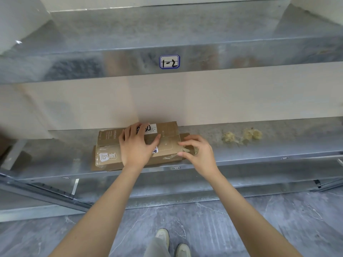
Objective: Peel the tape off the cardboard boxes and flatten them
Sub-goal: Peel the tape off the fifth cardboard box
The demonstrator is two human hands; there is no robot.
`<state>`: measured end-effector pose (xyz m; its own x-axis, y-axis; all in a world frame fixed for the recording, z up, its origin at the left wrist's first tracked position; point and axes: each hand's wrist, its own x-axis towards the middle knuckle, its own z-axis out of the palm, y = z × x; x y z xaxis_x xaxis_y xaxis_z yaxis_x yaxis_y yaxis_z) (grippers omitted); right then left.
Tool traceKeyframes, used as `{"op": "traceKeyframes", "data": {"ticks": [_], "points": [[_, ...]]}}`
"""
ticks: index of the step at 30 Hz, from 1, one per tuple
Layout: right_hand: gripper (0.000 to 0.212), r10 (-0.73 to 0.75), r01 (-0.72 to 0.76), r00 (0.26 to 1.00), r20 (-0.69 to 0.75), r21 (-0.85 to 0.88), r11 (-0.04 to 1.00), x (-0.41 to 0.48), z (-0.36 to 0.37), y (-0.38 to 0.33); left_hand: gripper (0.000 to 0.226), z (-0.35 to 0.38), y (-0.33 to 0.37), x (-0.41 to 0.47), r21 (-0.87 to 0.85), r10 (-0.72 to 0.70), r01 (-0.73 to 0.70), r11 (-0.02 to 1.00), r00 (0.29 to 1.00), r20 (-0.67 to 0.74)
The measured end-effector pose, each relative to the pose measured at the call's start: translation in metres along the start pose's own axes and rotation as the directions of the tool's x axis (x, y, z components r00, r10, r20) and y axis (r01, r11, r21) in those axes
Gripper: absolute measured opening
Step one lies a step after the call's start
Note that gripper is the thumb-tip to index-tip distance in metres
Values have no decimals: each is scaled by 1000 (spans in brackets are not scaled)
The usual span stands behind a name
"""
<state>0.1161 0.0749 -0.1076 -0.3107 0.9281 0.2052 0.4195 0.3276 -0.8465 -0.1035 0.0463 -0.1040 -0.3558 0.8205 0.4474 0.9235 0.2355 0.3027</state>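
Pinching tape [188,150] on boxes [168,145] on shelf [259,152]

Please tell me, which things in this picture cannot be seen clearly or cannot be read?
- Head view: the white label on the cardboard box is partly covered by the left hand.
- Head view: the box's printed text is too small to read.
- Head view: the right hand covers the end of the tape that it pinches.
- Head view: a dark shape is cut off by the left edge.
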Motion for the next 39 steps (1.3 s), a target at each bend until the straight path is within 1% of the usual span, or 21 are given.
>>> {"op": "traceKeyframes", "data": {"ticks": [3, 8, 12, 16, 18, 21, 23, 25, 27, 29, 30, 32, 35, 37, 39], "points": [[19, -24, 21, 998, -51, -61, 998, 0, 1, -4, 52, 0, 0, 0, 1, 6, -6, 1000, 1000, -1], [29, -59, 48, 996, -74, -143, 989, -3, 5, -5, 53, 1, -1, 0, 9, 9, -9, 1000, 1000, 7], [35, -92, 78, 989, -114, -123, 989, -9, 9, -4, 56, 0, -1, 0, 11, 7, -7, 1000, 1000, 8], [36, -82, 71, 986, -147, -78, 994, -12, 13, -2, 55, 0, -1, 0, 3, 10, -10, 1000, 1000, 2], [38, -86, 78, 988, -128, -63, 995, -13, 14, -3, 54, 0, 0, -1, 2, 12, -12, 1000, 1000, -4], [46, -66, 65, 998, -14, -62, 996, -13, 16, -9, 54, 0, 0, -1, 0, 15, -15, 1000, 1000, -1], [55, -28, 30, 999, 25, -95, 995, -11, 20, -12, 54, -1, 0, -2, -1, 18, -18, 1000, 1000, -3], [60, -5, 9, 1000, 25, -167, 986, -9, 24, -15, 54, -1, -1, -3, 0, 20, -20, 1000, 1000, -6], [56, -54, 62, 998, 40, -252, 966, -11, 29, -19, 54, -1, -1, -2, -3, 20, -20, 1000, 1000, 0], [53, -108, 114, 994, 34, -269, 956, -11, 24, -23, 55, 0, -1, -1, -13, 11, -11, 1000, 1000, 7], [53, -114, 115, 993, 16, -255, 960, -8, 17, -24, 55, 0, -1, 1, -18, 7, -7, 1000, 1000, 10], [52, -75, 71, 997, -13, -201, 977, 1, -2, -25, 55, 1, -2, 2, -22, 5, -5, 1000, 1000, 16], [49, -12, 10, 1000, -28, -60, 998, 11, -27, -29, 56, 2, -2, 3, -29, 9, -9, 1000, 1000, 16], [43, 10, -9, 1000, -18, 44, 999, 16, -31, -33, 56, 2, -2, 3, -30, 9, -8, 1000, 1000, 17], [38, 18, -17, 1000, -10, 106, 994, 19, -27, -37, 56, 1, -2, 2, -35, 9, -8, 999, 1000, 14]]}}
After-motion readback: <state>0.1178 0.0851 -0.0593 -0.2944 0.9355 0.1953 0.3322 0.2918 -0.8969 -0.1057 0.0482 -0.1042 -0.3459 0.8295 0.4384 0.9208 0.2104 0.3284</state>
